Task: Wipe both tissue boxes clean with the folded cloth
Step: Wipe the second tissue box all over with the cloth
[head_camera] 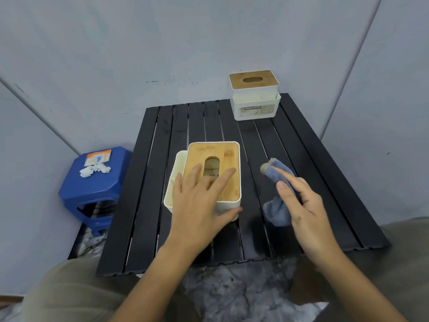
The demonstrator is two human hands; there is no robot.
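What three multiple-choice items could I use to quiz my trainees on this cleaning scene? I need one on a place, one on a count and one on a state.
1. Where is the far tissue box?
A. on the blue stool
B. at the table's far right corner
C. under the left hand

2. How many tissue boxes are on the table?
A. one
B. two
C. three

3. What is the right hand doing?
A. holding the blue cloth
B. resting flat on the near box
C. lifting a lid

Answers:
1 B: it stands at the far right corner of the black slatted top.
2 B: the near box lies under the left hand, and the other stands further back.
3 A: its fingers are round the cloth beside the near box.
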